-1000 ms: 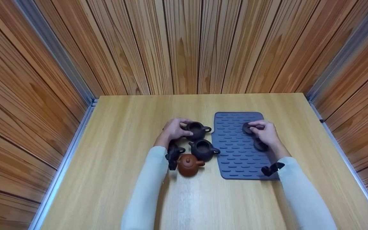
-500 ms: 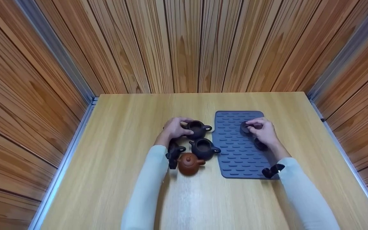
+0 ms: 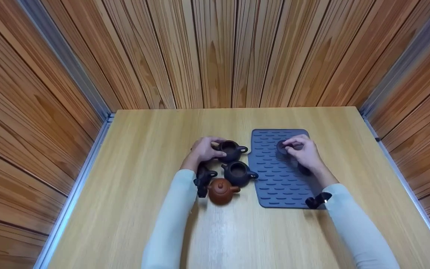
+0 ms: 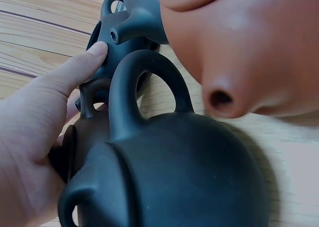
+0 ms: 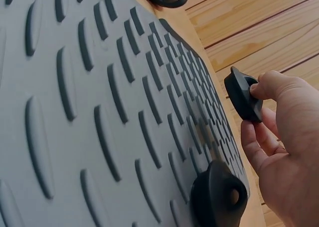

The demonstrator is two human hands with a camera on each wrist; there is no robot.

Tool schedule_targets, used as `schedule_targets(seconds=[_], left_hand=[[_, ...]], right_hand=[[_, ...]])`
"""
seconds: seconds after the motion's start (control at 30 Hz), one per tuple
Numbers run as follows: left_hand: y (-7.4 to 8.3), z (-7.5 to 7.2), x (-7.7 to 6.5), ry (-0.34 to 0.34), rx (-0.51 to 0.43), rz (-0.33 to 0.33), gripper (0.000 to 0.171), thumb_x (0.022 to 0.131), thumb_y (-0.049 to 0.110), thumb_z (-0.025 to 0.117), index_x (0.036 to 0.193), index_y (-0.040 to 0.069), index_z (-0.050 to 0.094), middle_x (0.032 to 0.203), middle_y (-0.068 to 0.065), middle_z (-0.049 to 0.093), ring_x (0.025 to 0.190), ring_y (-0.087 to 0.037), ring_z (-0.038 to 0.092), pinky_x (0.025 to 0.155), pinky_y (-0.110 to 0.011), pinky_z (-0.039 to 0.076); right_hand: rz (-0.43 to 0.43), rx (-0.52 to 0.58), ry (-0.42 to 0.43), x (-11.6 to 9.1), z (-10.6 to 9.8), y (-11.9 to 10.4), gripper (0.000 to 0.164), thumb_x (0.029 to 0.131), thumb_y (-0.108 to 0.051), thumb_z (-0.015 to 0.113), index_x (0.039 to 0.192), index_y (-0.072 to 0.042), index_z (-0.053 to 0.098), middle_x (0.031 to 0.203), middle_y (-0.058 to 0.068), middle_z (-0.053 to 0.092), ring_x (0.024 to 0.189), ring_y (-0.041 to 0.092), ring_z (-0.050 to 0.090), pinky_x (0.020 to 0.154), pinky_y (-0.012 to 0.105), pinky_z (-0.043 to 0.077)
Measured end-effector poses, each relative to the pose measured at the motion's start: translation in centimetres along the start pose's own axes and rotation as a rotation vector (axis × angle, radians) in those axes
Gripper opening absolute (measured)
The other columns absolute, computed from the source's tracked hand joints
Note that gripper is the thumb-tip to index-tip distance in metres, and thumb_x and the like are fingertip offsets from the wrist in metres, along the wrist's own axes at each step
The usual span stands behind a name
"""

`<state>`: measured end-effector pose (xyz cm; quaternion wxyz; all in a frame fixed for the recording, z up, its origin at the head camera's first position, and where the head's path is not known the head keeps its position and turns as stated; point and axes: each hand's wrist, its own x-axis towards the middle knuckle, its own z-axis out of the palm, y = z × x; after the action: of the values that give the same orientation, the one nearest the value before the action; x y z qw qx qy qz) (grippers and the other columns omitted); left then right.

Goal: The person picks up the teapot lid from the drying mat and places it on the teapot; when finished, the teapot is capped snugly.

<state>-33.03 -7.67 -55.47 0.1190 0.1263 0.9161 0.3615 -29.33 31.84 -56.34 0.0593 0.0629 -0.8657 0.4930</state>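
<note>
My left hand (image 3: 204,150) holds the far, lidless dark teapot (image 3: 231,156) by its left side, thumb at the front and fingers behind. My right hand (image 3: 306,152) pinches a black teapot lid (image 5: 244,94) by its knob, raised over the grey ridged mat (image 3: 274,186). A second black lid (image 5: 217,194) lies on the mat under that hand. Closer to me stand another lidless dark teapot (image 3: 237,183) and a reddish-brown lidded teapot (image 3: 220,192). Beside the left wrist is a lidded dark teapot (image 4: 199,172). Another dark teapot (image 4: 92,132) is partly hidden by the left hand.
The teapots stand close together on the wooden table (image 3: 144,149), just left of the mat. Wood-plank walls (image 3: 215,56) with metal corner strips enclose the table at the back and sides. A dark band with a small device (image 3: 317,200) sits at the right wrist.
The right hand has moved the pinched lid a little leftward and away from me over the mat. The left hand keeps its grip on the far teapot.
</note>
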Motion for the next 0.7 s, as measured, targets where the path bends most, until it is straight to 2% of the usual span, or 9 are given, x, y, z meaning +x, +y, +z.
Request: schedule_targets(seconds=[0.13, 0.37, 0.53, 0.7], left_hand=[[0.0, 0.0, 0.0, 0.000, 0.001, -0.002, 0.056, 0.095, 0.032, 0.093, 0.148, 0.029, 0.075, 0.151, -0.008, 0.077, 0.135, -0.029, 0.076, 0.117, -0.046, 0.056], [0.1, 0.0, 0.1, 0.002, -0.017, -0.003, 0.055, 0.096, 0.031, 0.093, 0.148, 0.028, 0.076, 0.150, -0.008, 0.077, 0.136, -0.029, 0.075, 0.118, -0.047, 0.056], [0.0, 0.1, 0.1, -0.001, -0.018, -0.006, 0.055, 0.096, 0.031, 0.093, 0.148, 0.028, 0.076, 0.149, -0.008, 0.078, 0.137, -0.029, 0.075, 0.119, -0.046, 0.055], [-0.1, 0.1, 0.1, 0.008, -0.012, -0.007, 0.055, 0.095, 0.031, 0.094, 0.147, 0.029, 0.076, 0.150, -0.007, 0.077, 0.135, -0.028, 0.076, 0.118, -0.046, 0.055]], right_hand=[[-0.009, -0.012, -0.017, 0.2, 0.3, -0.5, 0.018, 0.102, 0.002, 0.076, 0.118, 0.002, 0.084, 0.128, 0.021, 0.067, 0.107, 0.007, 0.060, 0.095, 0.017, 0.052], [-0.063, -0.002, -0.023, 0.6, 1.3, -1.3, 0.017, 0.101, 0.003, 0.076, 0.114, -0.001, 0.086, 0.126, 0.023, 0.071, 0.110, 0.015, 0.061, 0.095, 0.015, 0.049], [-0.059, 0.003, -0.040, 0.8, 2.2, -1.7, 0.018, 0.102, 0.003, 0.076, 0.115, -0.002, 0.087, 0.127, 0.022, 0.071, 0.113, 0.017, 0.061, 0.100, 0.026, 0.048], [-0.061, 0.016, -0.043, 1.0, 3.1, -2.1, 0.018, 0.101, 0.002, 0.076, 0.115, -0.001, 0.086, 0.129, 0.022, 0.070, 0.113, 0.011, 0.059, 0.104, 0.036, 0.052]])
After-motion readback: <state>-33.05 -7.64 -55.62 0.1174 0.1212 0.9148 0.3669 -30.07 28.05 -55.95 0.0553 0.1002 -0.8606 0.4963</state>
